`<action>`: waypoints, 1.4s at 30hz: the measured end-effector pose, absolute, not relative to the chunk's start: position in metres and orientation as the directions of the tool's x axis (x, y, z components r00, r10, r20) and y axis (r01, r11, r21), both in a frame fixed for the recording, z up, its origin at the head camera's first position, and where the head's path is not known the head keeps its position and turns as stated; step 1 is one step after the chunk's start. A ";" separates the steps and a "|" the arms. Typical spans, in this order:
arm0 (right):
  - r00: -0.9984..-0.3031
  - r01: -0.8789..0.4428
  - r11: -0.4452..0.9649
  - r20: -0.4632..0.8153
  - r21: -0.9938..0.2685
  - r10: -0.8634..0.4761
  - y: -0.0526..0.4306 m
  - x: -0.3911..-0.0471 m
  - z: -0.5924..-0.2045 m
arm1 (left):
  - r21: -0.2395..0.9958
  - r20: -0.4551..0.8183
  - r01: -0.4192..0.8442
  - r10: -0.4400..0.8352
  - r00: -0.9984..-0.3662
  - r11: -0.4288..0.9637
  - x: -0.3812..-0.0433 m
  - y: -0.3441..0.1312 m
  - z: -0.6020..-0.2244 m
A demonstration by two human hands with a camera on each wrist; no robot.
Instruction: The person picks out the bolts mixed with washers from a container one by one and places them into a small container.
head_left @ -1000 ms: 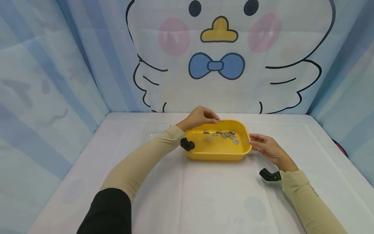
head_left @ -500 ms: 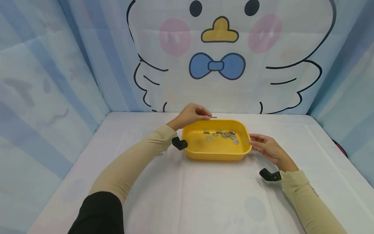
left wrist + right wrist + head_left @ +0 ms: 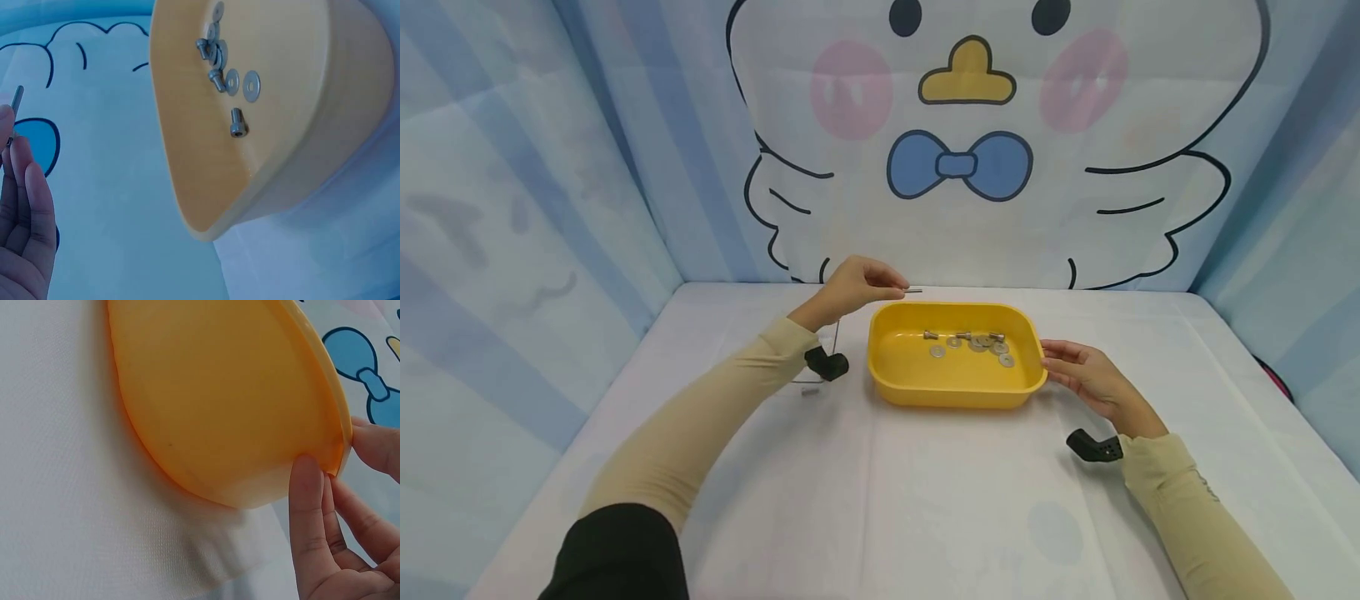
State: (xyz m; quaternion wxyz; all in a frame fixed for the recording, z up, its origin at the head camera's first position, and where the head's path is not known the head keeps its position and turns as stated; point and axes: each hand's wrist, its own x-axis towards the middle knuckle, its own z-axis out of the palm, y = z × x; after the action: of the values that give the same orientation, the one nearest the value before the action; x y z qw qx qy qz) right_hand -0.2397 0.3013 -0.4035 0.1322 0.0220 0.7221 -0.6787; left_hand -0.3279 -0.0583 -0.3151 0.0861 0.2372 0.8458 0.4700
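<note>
My left hand (image 3: 859,287) is raised just beyond the back left of the yellow tray (image 3: 955,398). Between its thumb and fingertips it pinches a thin silver bolt (image 3: 18,100); the fingers hide the bolt's lower end. Inside the tray lie 3 short socket-head bolts, one of them a bolt (image 3: 237,123) apart from the others. Several flat washers (image 3: 252,86) are scattered beside them. At the tray's right end, my right hand (image 3: 1093,383) touches the rim and outer wall with fairly straight fingers; its thumb (image 3: 307,494) lies against the wall.
A clear plastic container (image 3: 836,335) stands left of the tray, mostly hidden behind the left forearm. A small grey piece (image 3: 810,391) shows near its front edge. White cloth (image 3: 955,500) covers the table, and a printed curtain (image 3: 958,233) hangs behind it.
My left hand has moved left and slightly up from over the tray's back rim, carrying the bolt beyond the tray's back left corner. The right hand and tray have stayed put.
</note>
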 end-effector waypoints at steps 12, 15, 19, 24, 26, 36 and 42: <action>-0.969 0.193 0.101 -0.206 -0.976 -0.140 0.300 -0.241 -0.401 | 0.841 0.042 0.258 0.417 -0.908 0.476 -0.325 -0.087 -0.313; -0.973 0.180 0.152 -0.199 -0.972 -0.119 0.298 -0.241 -0.400 | 0.839 0.032 0.247 0.410 -0.912 0.485 -0.324 -0.095 -0.315; -0.976 0.178 0.226 -0.201 -0.958 -0.083 0.295 -0.240 -0.399 | 0.842 0.030 0.237 0.396 -0.918 0.485 -0.323 -0.107 -0.319; -0.975 0.193 0.263 -0.216 -0.945 -0.060 0.293 -0.238 -0.398 | 0.851 0.036 0.223 0.372 -0.928 0.475 -0.321 -0.123 -0.324; -0.976 0.184 0.270 -0.209 -0.945 -0.066 0.292 -0.237 -0.397 | 0.854 0.037 0.218 0.362 -0.932 0.472 -0.321 -0.129 -0.325; -0.975 0.197 0.291 -0.219 -0.936 -0.047 0.292 -0.237 -0.396 | 0.843 0.003 0.159 0.291 -0.957 0.514 -0.318 -0.153 -0.334; -0.972 0.211 0.306 -0.231 -0.928 -0.032 0.292 -0.237 -0.397 | 0.846 -0.011 0.140 0.280 -0.960 0.515 -0.319 -0.163 -0.341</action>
State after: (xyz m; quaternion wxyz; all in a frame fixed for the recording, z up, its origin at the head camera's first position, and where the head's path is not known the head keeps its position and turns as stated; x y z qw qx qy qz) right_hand -0.2367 0.2917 -0.3967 0.1035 0.0560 0.8015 -0.5863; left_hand -0.3185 -0.1635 -0.3409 0.0733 0.1214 0.8672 0.4774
